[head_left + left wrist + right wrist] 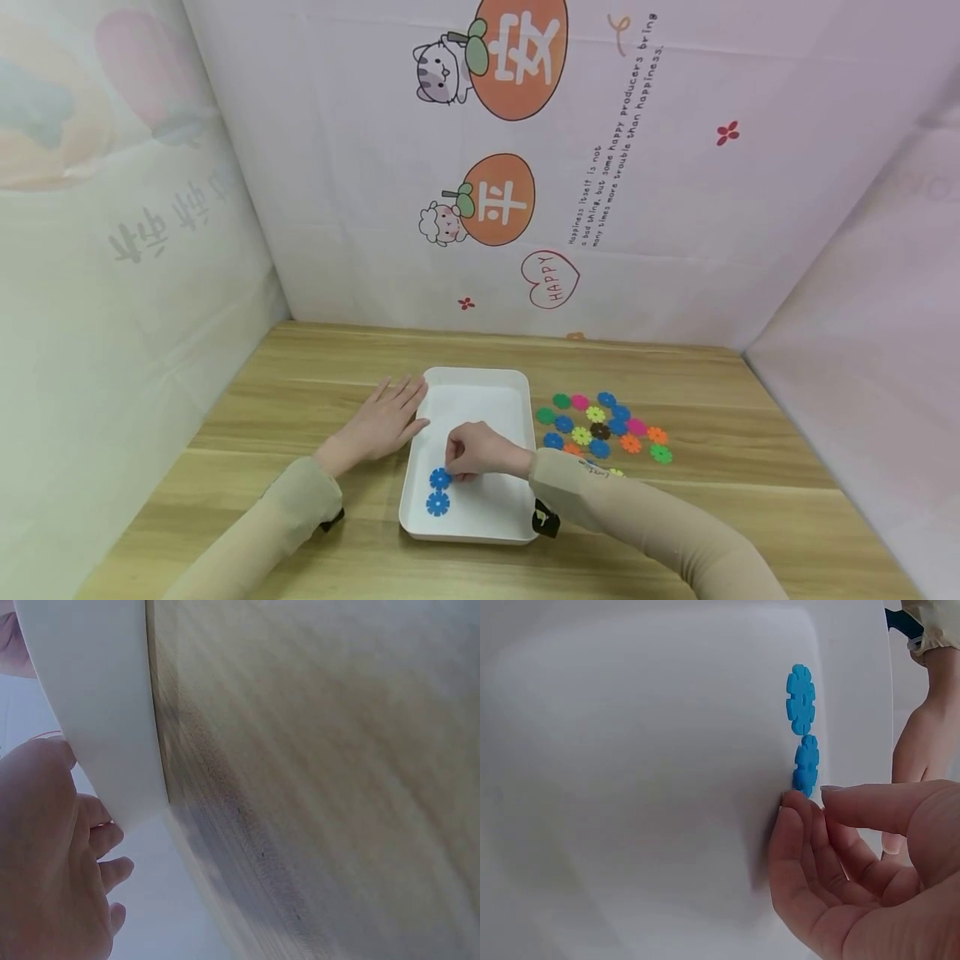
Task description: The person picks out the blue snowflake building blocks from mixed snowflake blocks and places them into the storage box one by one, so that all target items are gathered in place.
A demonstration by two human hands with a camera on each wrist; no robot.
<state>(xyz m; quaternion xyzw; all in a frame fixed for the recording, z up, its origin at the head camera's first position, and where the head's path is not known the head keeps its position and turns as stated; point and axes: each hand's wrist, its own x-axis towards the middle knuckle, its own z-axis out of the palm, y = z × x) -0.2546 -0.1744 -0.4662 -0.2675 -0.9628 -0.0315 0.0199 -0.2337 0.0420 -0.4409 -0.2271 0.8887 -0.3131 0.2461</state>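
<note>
Two blue snowflake discs lie in the white tray (480,400), one nearer disc (438,503) and one farther disc (439,478), close together by the left wall. My right hand (483,450) pinches the edge of the farther disc between thumb and fingertips. In the right wrist view that disc (807,759) shows partly beyond the fingertips, with the other disc (801,699) past it. With fingers extended, my left hand (384,419) rests at the tray's left rim. The left wrist view shows its fingers (105,838) beside the tray wall (97,697).
Right of the tray, many loose snowflake discs in several colours lie spread on the wooden table (720,400), among them a brown disc (600,431) and a green disc (661,453). My right forearm (637,512) overlaps the nearest ones. A printed cloth wall (675,250) stands behind.
</note>
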